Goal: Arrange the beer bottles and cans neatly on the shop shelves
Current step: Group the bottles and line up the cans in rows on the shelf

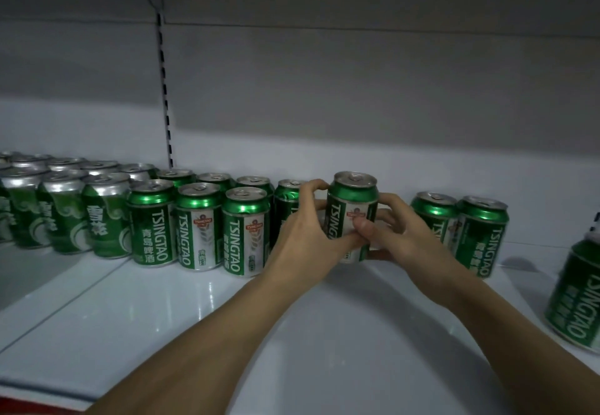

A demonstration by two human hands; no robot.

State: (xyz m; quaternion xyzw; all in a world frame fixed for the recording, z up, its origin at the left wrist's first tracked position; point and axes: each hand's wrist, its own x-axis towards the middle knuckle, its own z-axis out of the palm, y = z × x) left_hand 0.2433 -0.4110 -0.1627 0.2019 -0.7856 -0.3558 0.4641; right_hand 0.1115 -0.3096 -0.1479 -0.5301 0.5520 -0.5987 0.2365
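Right now you have both hands on one Tsingtao can (352,216), standing upright with its long axis vertical on the white shelf (292,310). Your left hand (302,232) curls round its left side, fingertips reaching toward the rim, and your right hand (389,229) wraps the right side with the thumb pressed across the label; both hold it firmly. The can sits just right of a half-hidden can (287,200) that ends the tidy Tsingtao rows (198,219), so the gap it has to close lies to its left, on the side your left hand covers. I judge that hand must slip clear before the can can butt up against its neighbour. Whether the base is touching the shelf or lifted a little I cannot tell, as your fingers cover it. Further left stand the silver-topped cans (65,213) in their own block. To the right, a pair of cans (461,229) waits near the back wall (357,89), and one more can (578,297) sits nearer you at the right edge
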